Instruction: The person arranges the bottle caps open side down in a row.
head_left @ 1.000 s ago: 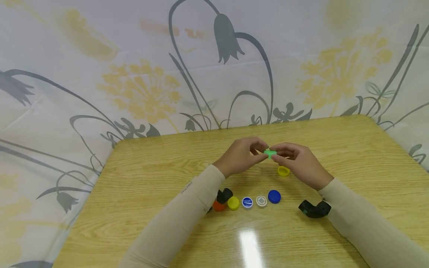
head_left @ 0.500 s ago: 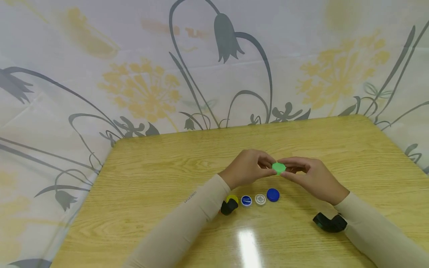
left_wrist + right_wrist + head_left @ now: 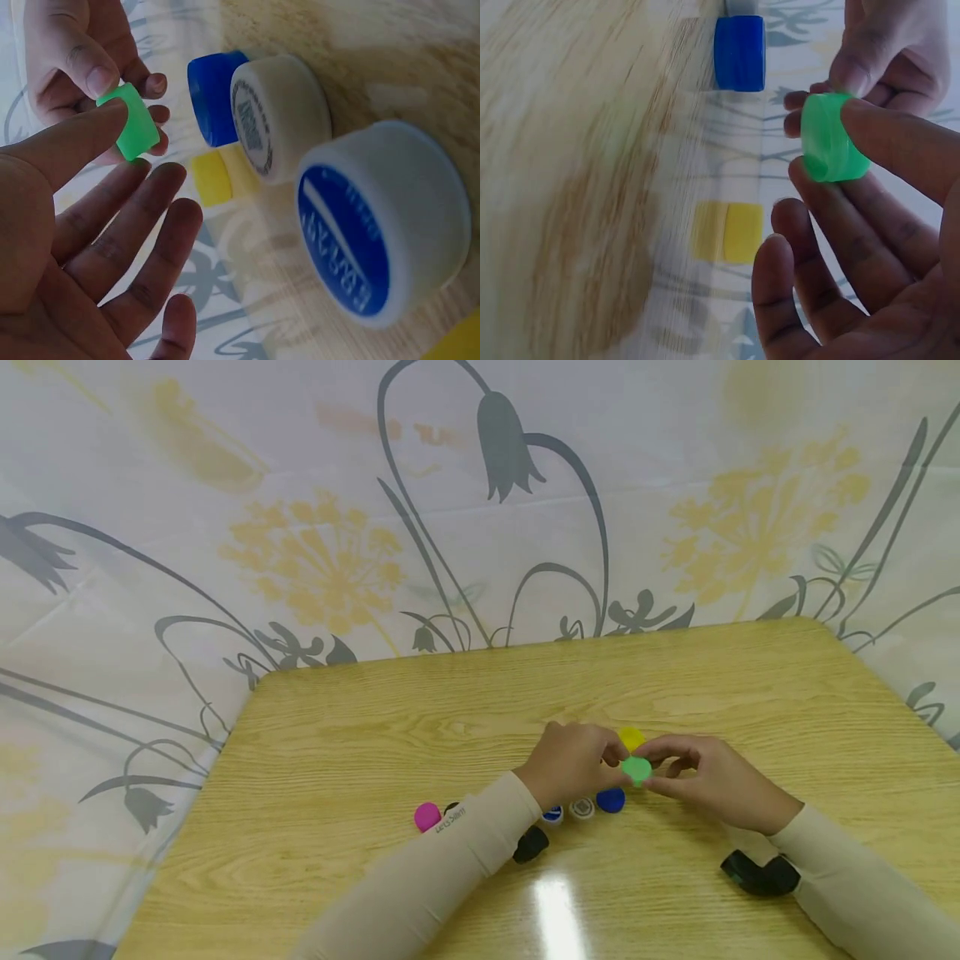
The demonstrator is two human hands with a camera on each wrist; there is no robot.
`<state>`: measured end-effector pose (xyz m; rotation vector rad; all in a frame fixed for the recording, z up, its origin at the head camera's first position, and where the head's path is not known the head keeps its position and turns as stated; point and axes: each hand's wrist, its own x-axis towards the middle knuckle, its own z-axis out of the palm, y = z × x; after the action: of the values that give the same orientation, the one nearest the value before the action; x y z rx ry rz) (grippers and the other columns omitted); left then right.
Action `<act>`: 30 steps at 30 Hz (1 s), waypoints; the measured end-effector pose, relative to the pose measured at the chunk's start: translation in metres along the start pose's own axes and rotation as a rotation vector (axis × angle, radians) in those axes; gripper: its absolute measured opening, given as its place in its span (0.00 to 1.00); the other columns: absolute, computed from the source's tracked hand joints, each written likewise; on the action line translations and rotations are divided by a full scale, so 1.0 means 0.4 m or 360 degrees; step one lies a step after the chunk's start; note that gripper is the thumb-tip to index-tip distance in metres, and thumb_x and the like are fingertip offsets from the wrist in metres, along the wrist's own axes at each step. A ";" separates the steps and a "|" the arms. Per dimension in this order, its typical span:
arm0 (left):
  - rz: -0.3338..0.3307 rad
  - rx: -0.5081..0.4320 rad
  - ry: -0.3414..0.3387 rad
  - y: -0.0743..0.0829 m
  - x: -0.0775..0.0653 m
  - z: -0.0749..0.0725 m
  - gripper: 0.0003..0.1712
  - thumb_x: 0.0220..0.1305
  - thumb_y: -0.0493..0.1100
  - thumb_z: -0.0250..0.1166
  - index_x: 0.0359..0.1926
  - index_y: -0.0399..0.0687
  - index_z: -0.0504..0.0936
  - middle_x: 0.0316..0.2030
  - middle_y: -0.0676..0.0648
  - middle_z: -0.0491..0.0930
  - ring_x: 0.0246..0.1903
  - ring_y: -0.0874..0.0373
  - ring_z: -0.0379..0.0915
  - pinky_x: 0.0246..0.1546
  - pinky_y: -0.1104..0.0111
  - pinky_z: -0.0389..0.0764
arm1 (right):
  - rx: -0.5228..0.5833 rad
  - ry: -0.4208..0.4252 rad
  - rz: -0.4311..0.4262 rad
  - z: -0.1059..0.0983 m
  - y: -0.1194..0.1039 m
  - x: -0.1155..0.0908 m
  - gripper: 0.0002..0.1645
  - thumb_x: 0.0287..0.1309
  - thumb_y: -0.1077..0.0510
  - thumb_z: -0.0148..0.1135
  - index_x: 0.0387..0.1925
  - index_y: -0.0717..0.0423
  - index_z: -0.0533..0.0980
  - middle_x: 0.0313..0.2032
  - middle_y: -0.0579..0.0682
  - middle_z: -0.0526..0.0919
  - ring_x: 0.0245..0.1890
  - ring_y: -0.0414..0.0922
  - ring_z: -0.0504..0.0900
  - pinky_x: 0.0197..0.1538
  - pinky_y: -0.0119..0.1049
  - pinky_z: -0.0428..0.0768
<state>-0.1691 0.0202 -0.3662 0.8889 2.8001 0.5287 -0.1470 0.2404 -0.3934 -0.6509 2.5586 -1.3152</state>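
Observation:
A green bottle cap [image 3: 637, 769] is held up between both hands above the table. My left hand [image 3: 573, 762] pinches its left side with thumb and fingertips, and the right hand [image 3: 720, 781] pinches the other side. In the right wrist view the green cap [image 3: 832, 139] shows its hollow, translucent inner side. Just beyond the hands lies a yellow cap [image 3: 631, 737]. Nearer me, close below the held cap, a blue cap [image 3: 611, 801] ends a row with a white cap [image 3: 581, 808] and a white cap with a blue printed top [image 3: 345, 240].
Further left on the wooden table [image 3: 360, 727] lie a magenta cap [image 3: 427, 816] and a dark cap partly hidden by the left sleeve [image 3: 442, 860]. Black wrist devices [image 3: 760, 872] sit under both forearms. A floral cloth [image 3: 322, 543] hangs behind the table.
Both hands have come nearer me and slightly right with the green cap, turning its round face into sight. The magenta cap has come out from behind the left arm.

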 end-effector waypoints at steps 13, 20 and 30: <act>-0.0047 0.0166 -0.0104 0.021 0.006 0.037 0.13 0.59 0.59 0.72 0.43 0.66 0.89 0.40 0.67 0.86 0.38 0.71 0.79 0.53 0.57 0.73 | 0.0039 -0.0234 -0.0078 0.000 0.033 0.007 0.15 0.62 0.54 0.69 0.48 0.51 0.79 0.48 0.50 0.82 0.43 0.32 0.79 0.42 0.32 0.81; -0.0048 0.0138 -0.0139 0.029 0.002 0.045 0.09 0.59 0.58 0.72 0.39 0.65 0.89 0.34 0.67 0.84 0.32 0.72 0.73 0.48 0.61 0.72 | 0.0014 -0.0259 -0.0099 0.006 0.041 0.007 0.13 0.62 0.54 0.69 0.46 0.51 0.79 0.41 0.47 0.82 0.38 0.34 0.78 0.40 0.31 0.78; -0.0043 0.0214 -0.0161 0.041 0.006 0.055 0.08 0.59 0.57 0.73 0.37 0.65 0.88 0.30 0.67 0.81 0.29 0.72 0.71 0.40 0.66 0.68 | -0.0050 -0.0267 -0.0090 0.014 0.040 0.004 0.16 0.59 0.52 0.72 0.43 0.54 0.77 0.37 0.46 0.81 0.35 0.34 0.76 0.38 0.29 0.77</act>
<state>-0.1569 0.0401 -0.3805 0.8754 2.7774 0.2862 -0.1513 0.2437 -0.4095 -0.8090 2.4473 -1.1847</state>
